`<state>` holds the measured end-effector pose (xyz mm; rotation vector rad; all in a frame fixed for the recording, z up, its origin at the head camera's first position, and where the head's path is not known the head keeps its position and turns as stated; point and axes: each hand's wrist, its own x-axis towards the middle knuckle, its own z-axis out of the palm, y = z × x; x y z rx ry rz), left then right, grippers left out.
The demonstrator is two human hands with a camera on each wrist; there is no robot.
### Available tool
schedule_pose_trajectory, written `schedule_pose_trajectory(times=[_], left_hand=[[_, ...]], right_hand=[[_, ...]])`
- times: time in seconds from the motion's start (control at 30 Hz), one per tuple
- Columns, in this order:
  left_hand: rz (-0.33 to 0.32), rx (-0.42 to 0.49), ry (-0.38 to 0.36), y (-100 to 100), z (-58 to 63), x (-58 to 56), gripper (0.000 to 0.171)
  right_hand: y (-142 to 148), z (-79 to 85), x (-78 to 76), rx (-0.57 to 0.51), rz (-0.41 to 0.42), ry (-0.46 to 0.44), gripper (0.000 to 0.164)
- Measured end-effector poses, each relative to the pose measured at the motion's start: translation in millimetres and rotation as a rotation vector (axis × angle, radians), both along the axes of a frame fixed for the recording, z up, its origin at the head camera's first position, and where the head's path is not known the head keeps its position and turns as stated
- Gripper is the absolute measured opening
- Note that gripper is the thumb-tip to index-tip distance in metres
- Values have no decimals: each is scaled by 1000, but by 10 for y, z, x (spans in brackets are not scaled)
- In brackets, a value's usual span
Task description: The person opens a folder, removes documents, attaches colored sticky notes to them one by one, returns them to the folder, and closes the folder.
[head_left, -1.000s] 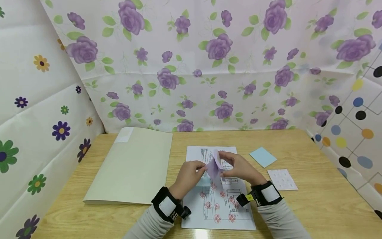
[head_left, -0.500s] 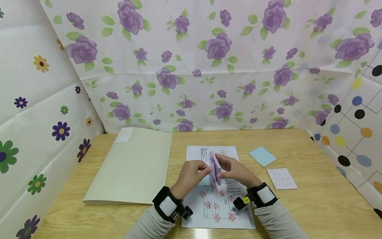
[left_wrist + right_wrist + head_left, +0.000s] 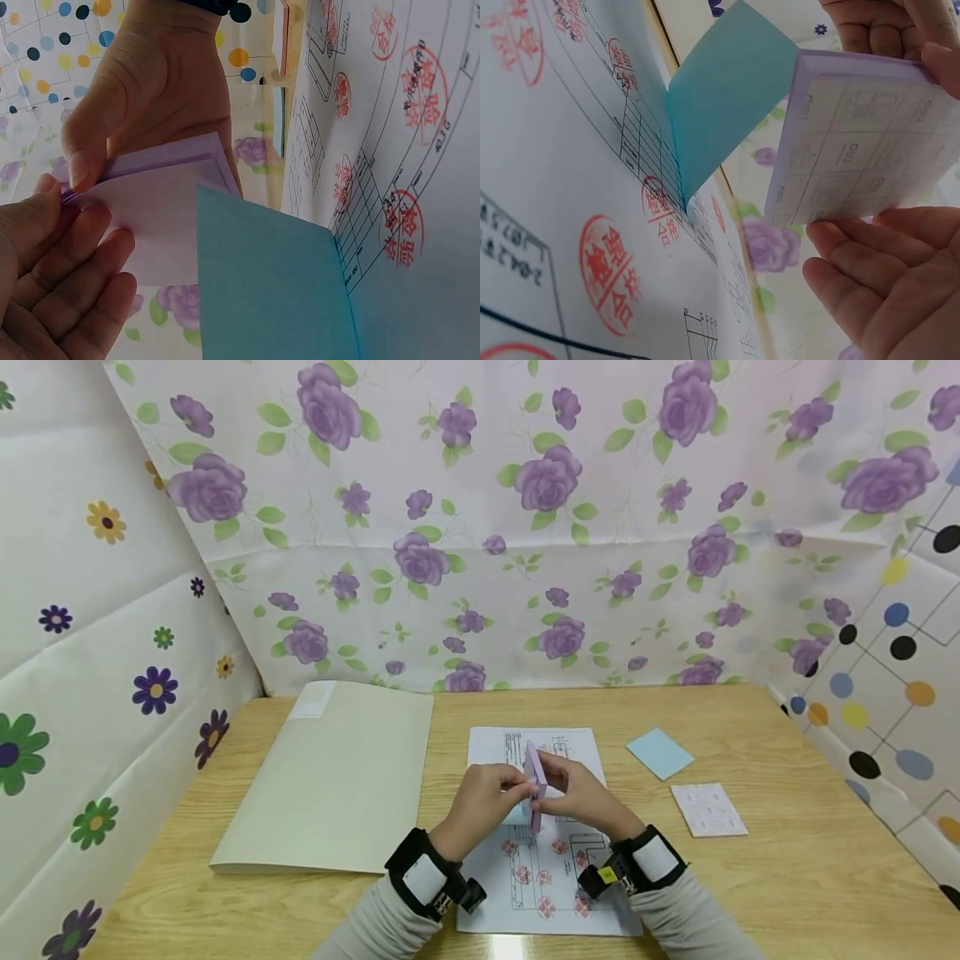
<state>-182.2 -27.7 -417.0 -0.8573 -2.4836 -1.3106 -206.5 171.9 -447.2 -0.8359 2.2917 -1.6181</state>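
Observation:
A purple sticky note pad (image 3: 533, 763) stands on edge between both hands, over the printed sheets. My left hand (image 3: 480, 802) pinches it at its near edge between thumb and fingers. From the right, my right hand (image 3: 583, 795) grips the same pad, its thumb close to the left thumb. In the left wrist view a light purple front sheet (image 3: 169, 232) sits slightly apart from the thicker pad behind. The pad's printed backing (image 3: 855, 150) faces the right wrist camera. A blue sticky note (image 3: 262, 277) is stuck to the printed papers (image 3: 555, 893) and sticks up from them.
A large cream folder (image 3: 337, 777) lies on the left of the wooden table (image 3: 810, 777). To the right are a light blue pad (image 3: 660, 753) and a white pad (image 3: 708, 810) with printed marks. A floral cloth (image 3: 480, 568) hangs behind the table.
The purple pad, fanned open a second ago, has closed up and turned edge-on. My right hand has moved left, nearer to the left hand, which has shifted slightly right.

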Motion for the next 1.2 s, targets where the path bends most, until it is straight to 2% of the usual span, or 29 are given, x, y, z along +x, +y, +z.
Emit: schedule_pose_trajectory(times=[0.13, 0.27, 0.53, 0.83, 1.0, 1.2], left_hand=[[-15, 15, -1, 2, 9, 3, 12], [-29, 19, 11, -1, 13, 2, 13], [-42, -2, 56, -26, 11, -24, 15], [-59, -18, 19, -33, 6, -25, 17], [-72, 2, -9, -60, 5, -34, 15], [-29, 52, -7, -80, -13, -41, 13]], right_hand=[[-20, -10, 9, 32, -25, 33, 72], [-11, -18, 10, 33, -21, 21, 71], [30, 1, 7, -29, 24, -21, 79], [59, -20, 12, -100, 54, -82, 82], [90, -24, 23, -157, 100, -97, 87], [129, -92, 29, -168, 110, -152, 84]])
